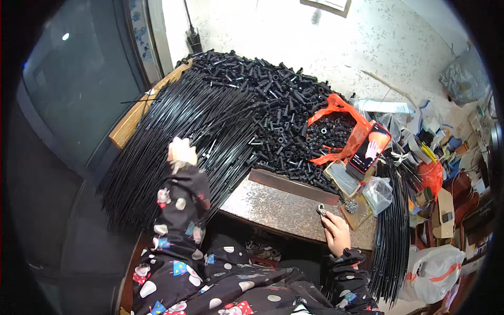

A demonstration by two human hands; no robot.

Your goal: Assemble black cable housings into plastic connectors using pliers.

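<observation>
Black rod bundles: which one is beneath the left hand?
The broad bundle fanned across the left side; the left hand is over it. The other, a narrow bundle right of the right hand, has no hand over it.

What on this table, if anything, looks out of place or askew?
A few stray black rods stick out leftward over the wooden board, at an angle to the main bundle. Otherwise, nothing clearly stands out.

Phone (370, 149), tilted, screen lit; clear plastic bag (379, 194) near it. Far right: cardboard box (445, 201) above red-banded white bag (433, 278).
</observation>
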